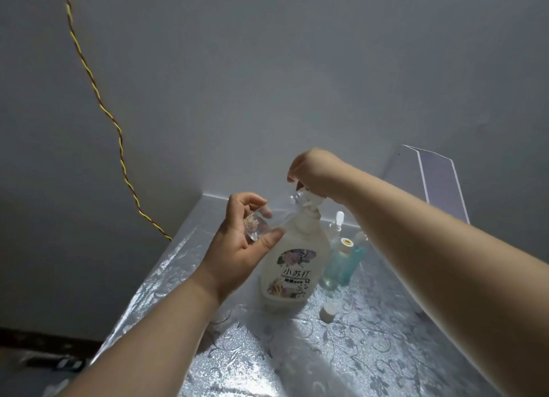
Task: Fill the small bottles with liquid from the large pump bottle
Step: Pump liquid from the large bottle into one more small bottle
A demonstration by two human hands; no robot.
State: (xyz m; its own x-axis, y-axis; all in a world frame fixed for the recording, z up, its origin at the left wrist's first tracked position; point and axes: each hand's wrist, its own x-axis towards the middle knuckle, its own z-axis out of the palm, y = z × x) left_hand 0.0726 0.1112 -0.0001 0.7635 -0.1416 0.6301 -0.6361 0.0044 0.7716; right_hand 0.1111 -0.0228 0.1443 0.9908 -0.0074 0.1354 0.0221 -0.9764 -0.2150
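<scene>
A large white pump bottle (pixel 292 266) with a flowered label stands upright on the table. My right hand (pixel 312 170) is over its pump head (pixel 309 200), fingers curled down onto it. My left hand (pixel 246 239) grips a small clear bottle (pixel 267 218) held sideways, its neck pointing at the pump's nozzle. The bottle's base shows a flowered sticker. Just right of the pump bottle stand two small blue-green bottles (pixel 341 263), one with an open neck. A white cap (pixel 329 310) lies on the table in front of them.
The table (pixel 371 352) has a shiny silver patterned cover and stands in a wall corner. A small bottle with a white pump top (pixel 338 221) is behind the blue-green ones. A clear plastic stand (pixel 436 176) leans at the back right. A twisted yellow-red cord (pixel 98 99) hangs down the left wall.
</scene>
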